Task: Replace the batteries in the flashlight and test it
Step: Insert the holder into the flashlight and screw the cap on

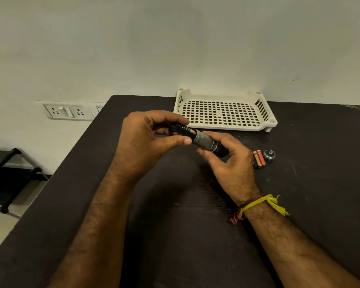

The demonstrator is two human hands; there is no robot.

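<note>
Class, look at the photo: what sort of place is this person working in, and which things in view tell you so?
Probably a plain indoor room, perhaps an office or workroom: a dark table against a bare pale wall, wall sockets beside it, and a white plastic tray on top.

We see a grey flashlight (205,140) with silver bands, a black battery holder (182,129), copper-orange batteries (259,157), a cream tray (266,123) with a grid of square holes, a dark brown table (320,183), and yellow and red wrist threads (258,203).
</note>
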